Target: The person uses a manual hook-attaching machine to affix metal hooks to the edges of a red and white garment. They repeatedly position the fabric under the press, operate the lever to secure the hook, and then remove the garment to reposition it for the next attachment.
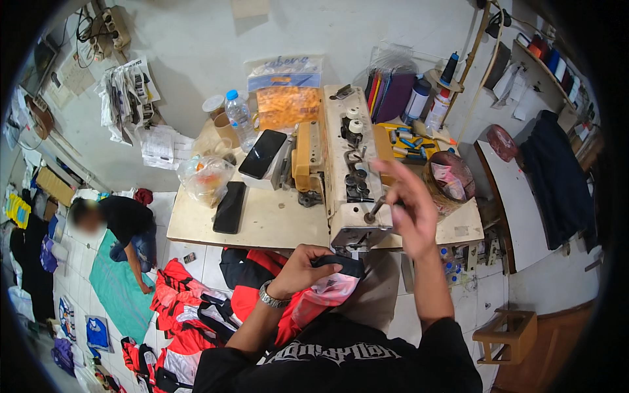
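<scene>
My left hand (307,272) pinches the black band of a red, white and black garment (319,304) between thumb and fingers. That band (348,266) lies just below the needle end of a cream-coloured industrial sewing machine (351,191); whether the needle is in the cloth is hidden. Blurred by motion, my right hand (415,211) is raised beside the machine head with its fingers apart. A metal lever (374,210) on the head is close to those fingers, and contact cannot be made out. Nothing shows in that hand.
Two black smartphones (229,208), a plastic bag (206,178) and a water bottle (239,118) occupy the wooden table (280,226). On its right stands a round container (448,182). Red garments (189,314) cover floor at left, where another person (128,221) crouches by green cloth (120,280).
</scene>
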